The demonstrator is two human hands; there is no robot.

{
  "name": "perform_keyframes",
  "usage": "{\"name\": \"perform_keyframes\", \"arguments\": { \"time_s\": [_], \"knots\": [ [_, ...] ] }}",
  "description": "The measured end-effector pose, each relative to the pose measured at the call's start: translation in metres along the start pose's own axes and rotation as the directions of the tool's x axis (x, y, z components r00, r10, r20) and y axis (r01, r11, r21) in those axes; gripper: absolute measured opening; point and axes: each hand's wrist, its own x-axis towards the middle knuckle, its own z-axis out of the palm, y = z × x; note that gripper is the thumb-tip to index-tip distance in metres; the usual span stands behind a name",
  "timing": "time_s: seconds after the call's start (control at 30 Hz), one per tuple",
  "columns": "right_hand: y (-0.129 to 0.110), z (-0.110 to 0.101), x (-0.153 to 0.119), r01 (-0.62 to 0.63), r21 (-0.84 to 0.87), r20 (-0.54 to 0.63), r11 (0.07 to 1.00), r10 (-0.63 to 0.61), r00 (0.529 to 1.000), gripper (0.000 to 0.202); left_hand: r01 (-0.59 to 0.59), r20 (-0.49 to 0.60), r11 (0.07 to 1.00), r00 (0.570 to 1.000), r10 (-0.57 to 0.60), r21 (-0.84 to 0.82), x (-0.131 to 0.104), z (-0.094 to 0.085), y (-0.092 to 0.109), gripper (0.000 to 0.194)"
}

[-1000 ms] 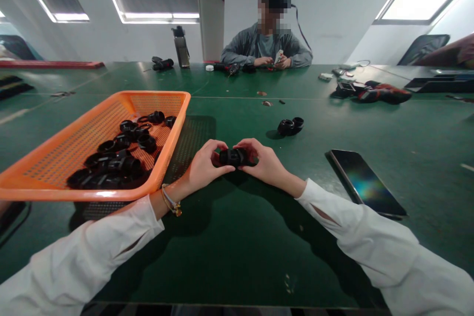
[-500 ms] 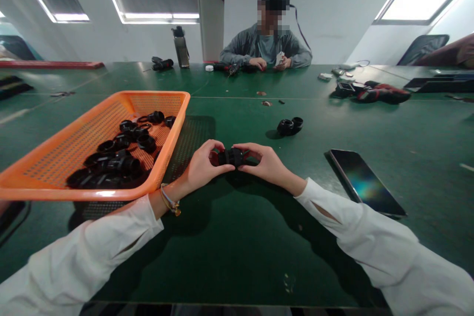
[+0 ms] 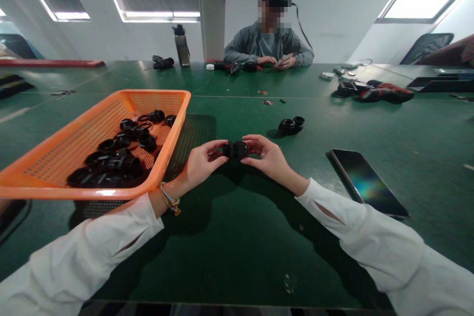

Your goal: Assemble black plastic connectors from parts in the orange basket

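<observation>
Between my two hands, just above the green table, is a black plastic pipe fitting (image 3: 235,149) with ribbed rings, lying sideways. My left hand (image 3: 203,160) pinches its left end between thumb and fingers. At the other end, the thumb and fingertips of my right hand (image 3: 267,159) close on the ring. Farther back on the table sits another black fitting (image 3: 291,126), made of two round openings side by side. An orange perforated basket (image 3: 174,145) stands left of my left hand and holds several black fittings (image 3: 122,160) in a loose heap.
A smartphone (image 3: 366,180) lies to the right of my right hand. Across the table a person (image 3: 268,44) in a grey jacket handles a small light object. A water bottle (image 3: 181,45), a power drill (image 3: 234,68) and a red-and-black tool (image 3: 385,93) lie or stand toward the back.
My fingers have shifted on the fitting, and more of its ribbed middle now shows. My right hand's fingers have moved slightly outward and up. The person opposite has lowered their hands.
</observation>
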Motion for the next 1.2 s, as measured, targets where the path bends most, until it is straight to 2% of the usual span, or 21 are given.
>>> {"name": "perform_keyframes", "arguments": {
  "time_s": [0.13, 0.37, 0.73, 0.87, 1.2],
  "knots": [
    [-0.0007, -0.0012, 0.0001, -0.006, 0.008, 0.004, 1.000, 0.006, 1.000, 0.042, 0.020, -0.029, 1.000, 0.999, -0.020, 0.000, 0.0011, 0.0001, -0.0013, 0.043],
    [0.0003, -0.0048, -0.0003, -0.051, -0.002, 0.040, 0.999, 0.051, 0.998, 0.048, 0.033, -0.036, 0.999, 0.999, -0.033, 0.007, 0.0018, 0.0004, -0.0019, 0.041],
    [0.0016, -0.0050, -0.0004, -0.020, -0.054, 0.029, 0.998, 0.021, 0.999, 0.042, 0.028, -0.016, 1.000, 0.999, -0.028, 0.008, 0.0024, 0.0002, -0.0028, 0.039],
    [0.0012, -0.0049, -0.0004, -0.027, -0.031, 0.025, 0.999, 0.028, 0.999, 0.049, 0.037, -0.009, 0.999, 0.999, -0.037, -0.003, 0.0024, 0.0005, -0.0030, 0.039],
    [-0.0046, -0.0056, -0.0028, -0.100, -0.033, 0.058, 0.994, 0.101, 0.993, 0.045, 0.050, -0.001, 0.999, 0.999, -0.050, -0.004, 0.0026, -0.0002, -0.0040, 0.037]
  ]
}}
